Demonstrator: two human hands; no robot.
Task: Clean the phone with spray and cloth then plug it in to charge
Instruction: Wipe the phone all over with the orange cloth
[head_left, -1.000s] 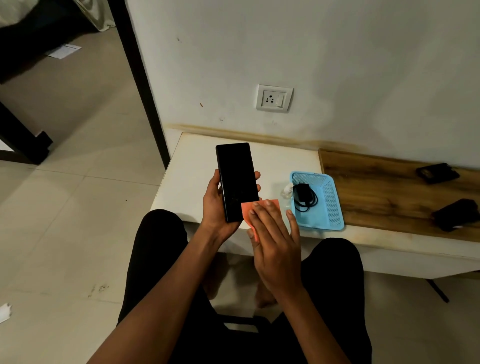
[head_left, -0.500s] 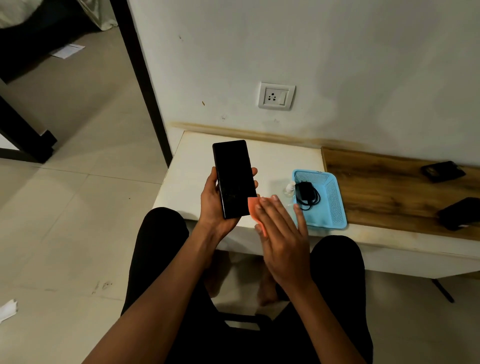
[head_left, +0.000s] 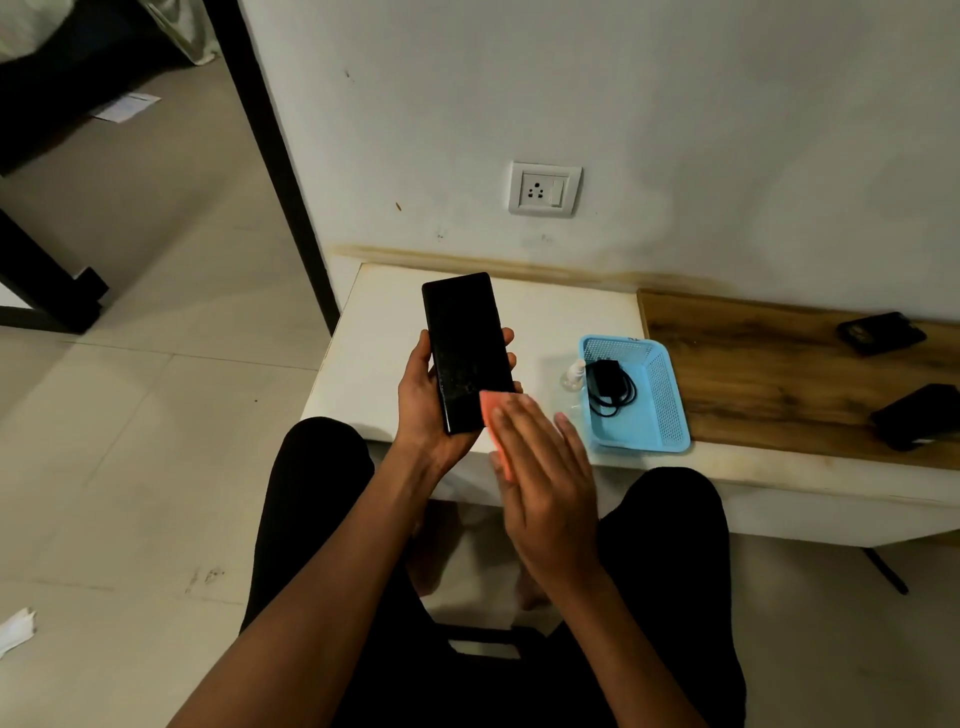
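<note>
My left hand (head_left: 427, 410) grips a black phone (head_left: 463, 343), held upright with its dark screen towards me; small droplets speckle the lower screen. My right hand (head_left: 545, 483) lies flat with fingers extended, pressing an orange cloth (head_left: 489, 410) against the phone's lower right corner. Most of the cloth is hidden under the palm. A small clear spray bottle (head_left: 572, 375) stands on the white table (head_left: 374, 353) just left of a blue basket (head_left: 660, 415), which holds a black charger with coiled cable (head_left: 609, 387). A white wall socket (head_left: 544, 189) sits above the table.
A wooden board (head_left: 769, 374) covers the table's right part and carries two black objects (head_left: 880, 332) (head_left: 917, 423). A dark door frame (head_left: 270, 156) stands left of the table. My legs in black trousers are below the table edge. Paper scraps lie on the tiled floor.
My right hand and the orange cloth have slid a little to the right and down along the phone's lower edge. The phone stays upright in my left hand.
</note>
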